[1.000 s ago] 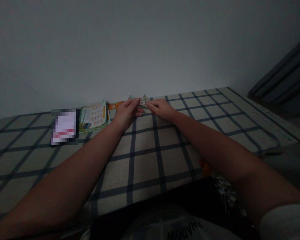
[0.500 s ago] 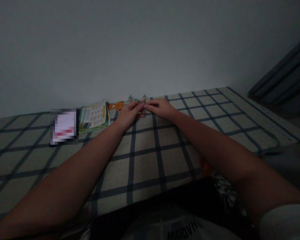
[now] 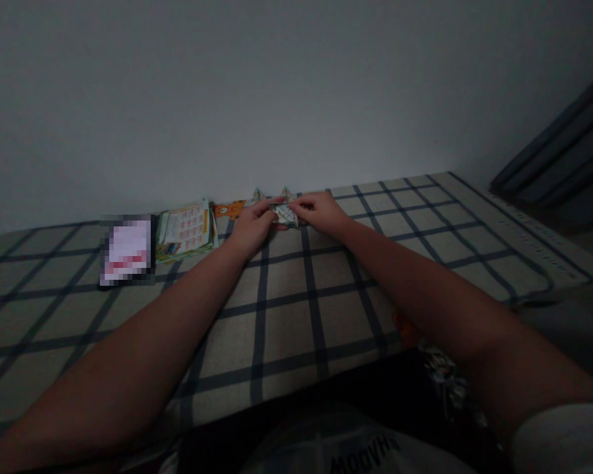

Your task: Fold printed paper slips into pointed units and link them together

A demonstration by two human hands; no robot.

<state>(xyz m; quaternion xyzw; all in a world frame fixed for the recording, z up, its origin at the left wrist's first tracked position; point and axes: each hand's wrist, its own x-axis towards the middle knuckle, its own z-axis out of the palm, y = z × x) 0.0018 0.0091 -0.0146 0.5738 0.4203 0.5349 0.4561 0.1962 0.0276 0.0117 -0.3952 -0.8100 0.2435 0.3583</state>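
Between my two hands is a small folded piece of printed paper [image 3: 285, 214], pale with green patches, near the wall side of the table. My left hand [image 3: 254, 222] grips its left edge with thumb and fingers. The fingertips of my right hand [image 3: 315, 212] pinch its upper right side. Just behind stand two small pointed folded paper pieces, one on the left [image 3: 258, 194] and one on the right [image 3: 286, 192]. Whether these two join each other lower down is hidden by my hands.
A checked cloth [image 3: 286, 329] covers the table, which meets a plain wall [image 3: 296, 99]. Left of my hands lie a stack of printed sheets [image 3: 185, 230] and a device with a blurred lit screen [image 3: 127, 251]. A dark curtain [image 3: 563, 145] hangs at the right.
The folded paper, mostly covered by my fingers before, now shows a broad pale face between my hands. My fingers have shifted slightly apart; both forearms stay nearly in place.
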